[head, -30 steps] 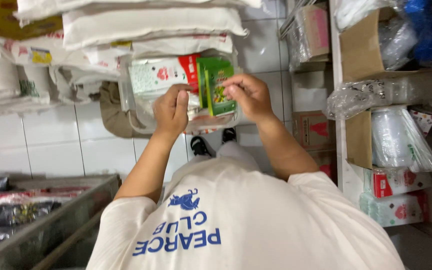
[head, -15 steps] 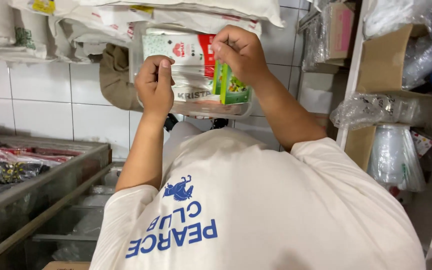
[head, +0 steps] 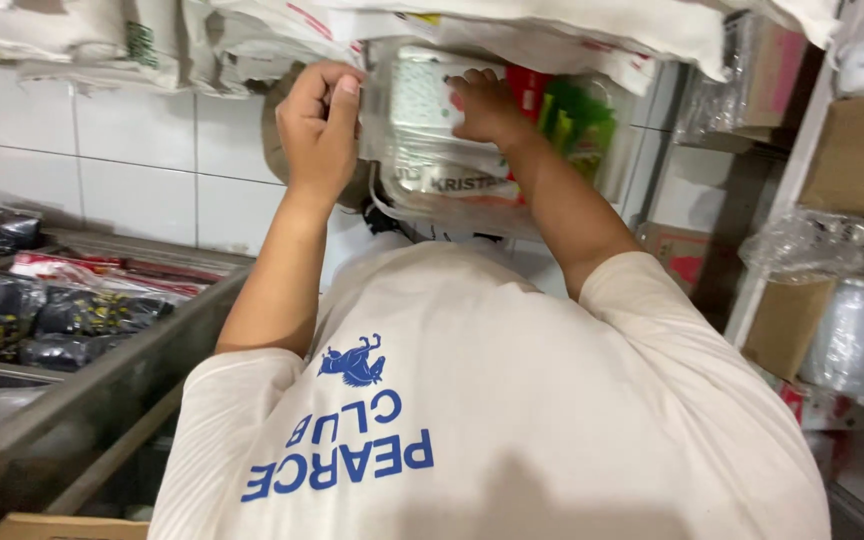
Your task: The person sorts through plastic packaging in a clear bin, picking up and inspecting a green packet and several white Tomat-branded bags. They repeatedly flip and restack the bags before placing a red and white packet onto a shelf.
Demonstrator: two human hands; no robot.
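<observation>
Left hand (head: 320, 125) pinches the clear bag's (head: 432, 150) rim; right hand (head: 487, 105) reaches inside, seemingly gripping a white packet (head: 420, 95); bag hangs lengthwise, mouth upward.

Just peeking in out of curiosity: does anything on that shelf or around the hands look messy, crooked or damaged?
Nothing looks spilled or torn. The clear plastic bag bulges unevenly with a white packet and a green one. The left hand grips its edge; the right hand is pushed inside. The sacks above sag over the shelf edge, loosely piled.
</observation>
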